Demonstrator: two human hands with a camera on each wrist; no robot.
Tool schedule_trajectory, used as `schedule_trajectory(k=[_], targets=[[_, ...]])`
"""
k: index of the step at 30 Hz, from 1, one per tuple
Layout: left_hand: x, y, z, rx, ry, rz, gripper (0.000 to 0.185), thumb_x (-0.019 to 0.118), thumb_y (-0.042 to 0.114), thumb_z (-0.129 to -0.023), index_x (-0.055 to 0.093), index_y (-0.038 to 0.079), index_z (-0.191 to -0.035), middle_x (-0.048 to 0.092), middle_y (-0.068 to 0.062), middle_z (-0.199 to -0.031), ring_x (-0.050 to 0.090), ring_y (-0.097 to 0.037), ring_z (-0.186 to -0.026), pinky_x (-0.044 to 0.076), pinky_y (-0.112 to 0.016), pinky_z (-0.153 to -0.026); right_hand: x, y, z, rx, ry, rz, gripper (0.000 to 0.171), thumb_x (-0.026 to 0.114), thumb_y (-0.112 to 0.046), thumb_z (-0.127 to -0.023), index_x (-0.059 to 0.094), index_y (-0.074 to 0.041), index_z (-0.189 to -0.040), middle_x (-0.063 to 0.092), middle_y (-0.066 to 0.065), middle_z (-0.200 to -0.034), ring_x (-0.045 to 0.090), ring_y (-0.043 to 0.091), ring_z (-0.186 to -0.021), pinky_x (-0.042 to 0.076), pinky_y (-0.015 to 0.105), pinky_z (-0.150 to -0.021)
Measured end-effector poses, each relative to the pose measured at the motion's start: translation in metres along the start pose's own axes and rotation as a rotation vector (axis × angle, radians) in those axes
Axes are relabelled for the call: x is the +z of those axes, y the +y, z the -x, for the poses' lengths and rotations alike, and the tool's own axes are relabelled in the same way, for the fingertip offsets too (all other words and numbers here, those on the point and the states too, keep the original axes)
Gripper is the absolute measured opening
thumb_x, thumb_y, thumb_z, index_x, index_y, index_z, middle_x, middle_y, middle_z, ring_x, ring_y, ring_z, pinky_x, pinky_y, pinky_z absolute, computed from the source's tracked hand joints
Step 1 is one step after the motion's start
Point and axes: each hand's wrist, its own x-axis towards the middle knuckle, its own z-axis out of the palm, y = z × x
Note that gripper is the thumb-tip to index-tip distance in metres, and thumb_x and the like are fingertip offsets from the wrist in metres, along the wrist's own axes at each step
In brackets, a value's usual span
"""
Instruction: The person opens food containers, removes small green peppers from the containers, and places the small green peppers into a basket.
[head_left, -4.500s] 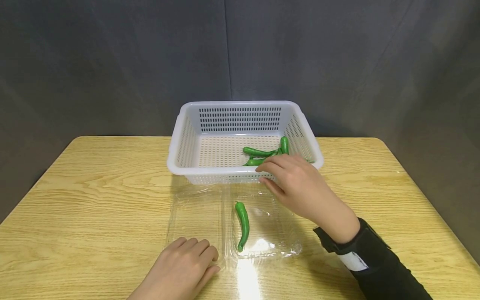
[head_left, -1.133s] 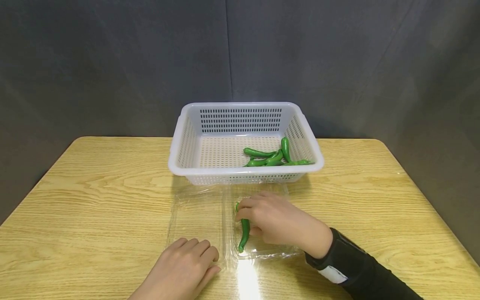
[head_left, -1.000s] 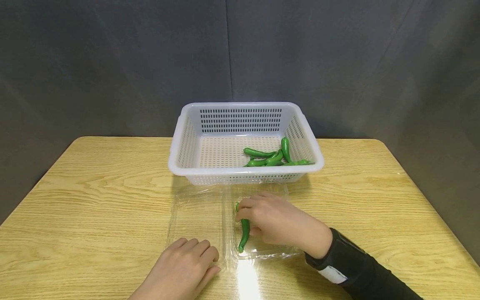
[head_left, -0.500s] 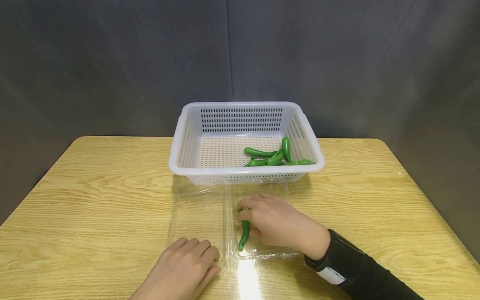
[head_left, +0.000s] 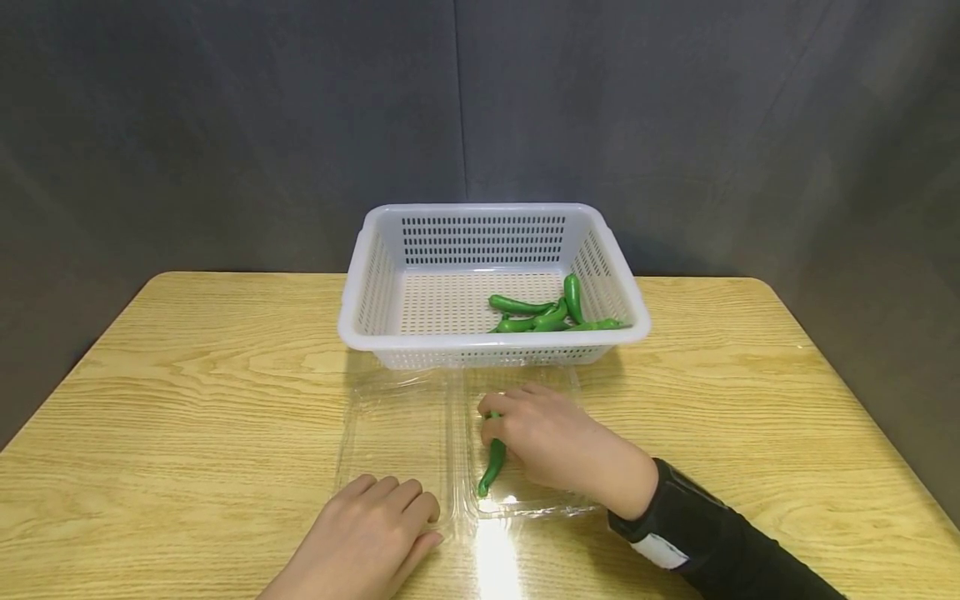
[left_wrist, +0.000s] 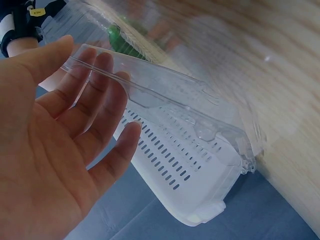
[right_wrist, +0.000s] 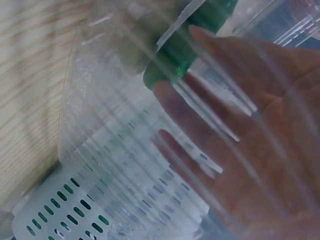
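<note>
Two bare hands, no rings or gloves. The right hand (head_left: 551, 437) emerges from a black sleeve (head_left: 720, 550) with a thick cuff bearing a white rectangular patch (head_left: 651, 552). The left hand (head_left: 360, 542) shows no sleeve.

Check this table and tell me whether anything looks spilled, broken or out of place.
Nothing stands out. The white basket sits level with green peppers piled inside. The open clear container lies flat before it. The left hand rests on its near edge; the right hand touches a pepper in its right half.
</note>
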Motion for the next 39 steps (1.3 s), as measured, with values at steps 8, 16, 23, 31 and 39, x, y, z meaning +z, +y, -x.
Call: schedule_trajectory(k=[8,16,23,31,39], targets=[[0.000,0.000,0.000,-0.006,0.009,-0.004,0.018,0.076,0.030,-0.084,0.064,0.017,-0.080,0.056,0.010,-0.074,0.053,-0.007,-0.062,0.044,-0.024,-0.060,0.001,0.001,0.000,-0.012,-0.005,0.028,0.025,0.080,-0.001,-0.078,0.075,-0.018,-0.096,0.065,0.000,-0.119,0.063,0.020,-0.106,0.050,0.036,-0.092],[0.001,0.000,0.000,-0.003,0.013,0.002,0.018,0.076,0.030,-0.084,0.065,0.017,-0.080,0.057,0.010,-0.073,0.053,-0.007,-0.062,0.045,-0.024,-0.060,0.003,0.002,-0.001,-0.007,-0.025,0.017,0.026,0.079,0.000,-0.076,0.075,-0.020,-0.093,0.065,0.000,-0.121,0.063,0.019,-0.108,0.050,0.035,-0.093],[0.001,0.000,0.000,-0.001,0.020,0.001,0.018,0.076,0.030,-0.083,0.064,0.016,-0.080,0.057,0.009,-0.073,0.053,-0.007,-0.061,0.045,-0.023,-0.060,0.003,0.004,0.000,0.014,-0.047,-0.011,0.024,0.081,-0.006,-0.077,0.074,-0.021,-0.094,0.063,0.002,-0.127,0.061,0.021,-0.115,0.047,0.039,-0.099],[0.000,0.001,-0.001,0.000,0.006,0.013,0.018,0.076,0.031,-0.084,0.066,0.016,-0.081,0.058,0.009,-0.074,0.054,-0.006,-0.062,0.046,-0.023,-0.061,-0.002,0.006,0.002,0.004,0.009,-0.020,0.019,0.082,-0.011,-0.078,0.072,-0.021,-0.091,0.065,0.002,-0.123,0.063,0.019,-0.111,0.051,0.040,-0.092],[0.000,0.001,-0.001,-0.002,0.010,-0.005,0.019,0.076,0.030,-0.083,0.064,0.016,-0.081,0.055,0.009,-0.073,0.050,-0.007,-0.061,0.044,-0.023,-0.059,-0.008,0.006,0.003,-0.015,0.068,-0.036,0.017,0.084,-0.021,-0.076,0.071,-0.021,-0.087,0.066,-0.010,-0.092,0.063,0.010,-0.087,0.050,0.033,-0.082]])
